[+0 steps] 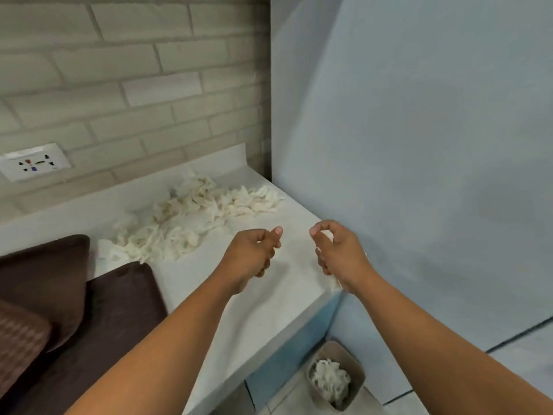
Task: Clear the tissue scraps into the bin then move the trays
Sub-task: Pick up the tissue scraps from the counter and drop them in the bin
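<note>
**Right hand clutching tissue over the table corner, bin below**

Nearest to us, low on the right, the bin [356, 381] stands on the tiled floor against the foot of the blue table front. A wad of binned tissue [330, 381] already lies in it. On the near left we see dark brown cushions [119, 310] butted against the table's edge, with a patterned one at the very edge of view.

Both forearms reach out over the white table [254, 319]. The left hand [254, 253] hovers above the bare middle of the top, its fingers curled in toward the palm and thumb laid along the forefinger. We see nothing held in it. The right hand [338, 250] is near the table's right edge, beside the blue wall [419, 145]. Its fingers are closed round a tissue scrap [326, 235], with white showing between thumb and fingers and again below the wrist.

Farther back, a loose tissue pile [194, 214] sprawls across the table from the left toward the far right corner, well apart from both hands. Behind it the brick wall [134, 70] carries a white socket plate [34, 162] on the far left.
</note>
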Motion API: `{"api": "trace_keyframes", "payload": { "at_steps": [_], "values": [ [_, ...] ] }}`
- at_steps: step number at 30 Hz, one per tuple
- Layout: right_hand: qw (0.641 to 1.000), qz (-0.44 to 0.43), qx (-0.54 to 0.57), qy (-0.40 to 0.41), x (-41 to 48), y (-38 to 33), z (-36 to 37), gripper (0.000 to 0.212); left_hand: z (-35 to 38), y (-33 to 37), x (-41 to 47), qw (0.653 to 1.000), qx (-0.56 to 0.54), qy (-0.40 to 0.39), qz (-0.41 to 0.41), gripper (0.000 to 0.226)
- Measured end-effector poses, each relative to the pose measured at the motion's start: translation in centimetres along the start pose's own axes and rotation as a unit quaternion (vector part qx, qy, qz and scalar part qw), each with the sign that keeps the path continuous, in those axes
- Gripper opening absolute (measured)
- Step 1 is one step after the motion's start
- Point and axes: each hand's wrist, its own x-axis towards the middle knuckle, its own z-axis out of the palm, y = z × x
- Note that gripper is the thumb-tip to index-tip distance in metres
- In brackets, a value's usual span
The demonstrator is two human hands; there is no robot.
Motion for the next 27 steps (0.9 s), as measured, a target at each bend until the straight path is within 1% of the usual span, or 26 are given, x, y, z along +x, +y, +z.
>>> {"api": "trace_keyframes", "payload": {
  "at_steps": [3,5,8,11,15,16,19,20,21,23,25,27],
  "values": [
    [0.998,0.014,-0.040,0.043,-2.1,2.5,-5.3,0.048,6.2,-1.2,-0.5,0.998,0.068,0.005,-0.004,0.058],
    [0.996,0.024,-0.060,0.064,-3.5,4.9,-8.8,0.055,10.4,-2.7,-0.8,0.992,0.123,-0.001,-0.006,0.061],
    [0.993,0.045,-0.077,0.075,-5.0,9.2,-12.4,0.054,15.3,-5.6,-1.4,0.991,0.135,-0.022,-0.012,0.059],
    [0.991,0.085,-0.092,0.057,-6.1,13.6,-14.5,0.047,18.9,-8.7,-2.2,0.987,0.148,-0.050,-0.021,0.058],
    [0.978,0.194,-0.072,0.020,-7.5,19.4,-15.7,0.020,22.0,-13.9,-2.5,0.976,0.178,-0.103,-0.068,0.054],
    [0.974,0.214,-0.071,0.019,-7.7,21.0,-15.7,0.019,22.6,-15.4,-2.3,0.973,0.179,-0.116,-0.085,0.047],
    [0.960,0.261,-0.099,0.008,-7.8,25.9,-15.3,0.028,23.9,-20.6,-1.2,0.955,0.194,-0.181,-0.132,0.018],
    [0.956,0.273,-0.109,0.000,-7.8,27.6,-15.1,0.032,24.2,-22.5,-0.7,0.947,0.211,-0.201,-0.135,0.015],
    [0.953,0.281,-0.114,-0.005,-7.6,29.3,-15.0,0.035,24.4,-24.4,-0.2,0.940,0.228,-0.218,-0.133,0.017],
    [0.949,0.282,-0.139,-0.008,-7.5,32.8,-14.6,0.040,24.9,-28.0,0.7,0.927,0.263,-0.235,-0.125,0.028],
    [0.945,0.277,-0.171,0.002,-7.3,36.3,-14.2,0.041,25.5,-31.8,1.7,0.922,0.288,-0.231,-0.119,0.041],
    [0.942,0.291,-0.163,0.034,-7.0,39.8,-14.0,0.039,26.1,-35.5,2.9,0.922,0.301,-0.207,-0.126,0.043]
  ]
}}
